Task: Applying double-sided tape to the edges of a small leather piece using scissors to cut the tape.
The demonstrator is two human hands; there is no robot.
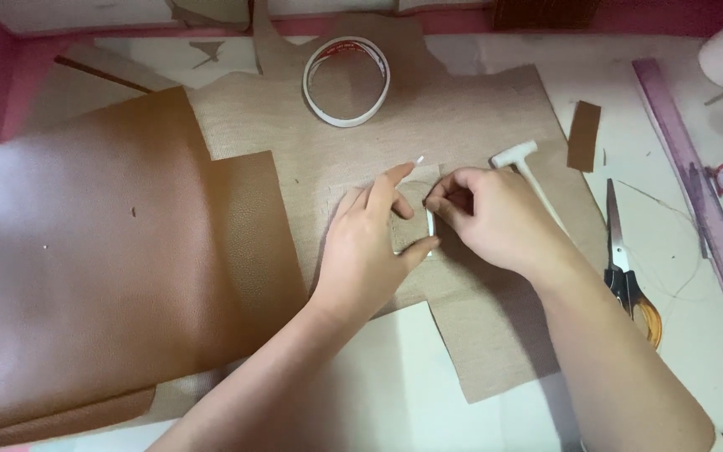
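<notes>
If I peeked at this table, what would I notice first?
Probably the two hands in the middle: the left hand presses a small tan piece flat while the right hand pinches a thin white strip along its edge. Then the big shiny brown leather sheet on the left, and the ring of white tape up top.

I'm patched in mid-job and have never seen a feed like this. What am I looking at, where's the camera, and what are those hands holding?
There is one picture, from a camera worn on the person's head, looking down at a work table. No machine: these are two bare hands. The left hand presses flat on a small beige fabric piece, and the right hand pinches a thin white strip along that piece's edge. Under them lies a larger beige fabric sheet, with brown leather-like material to the left. Nearby lie a roll of white tape, a small white hammer, scissors and a purple ruler.
</notes>
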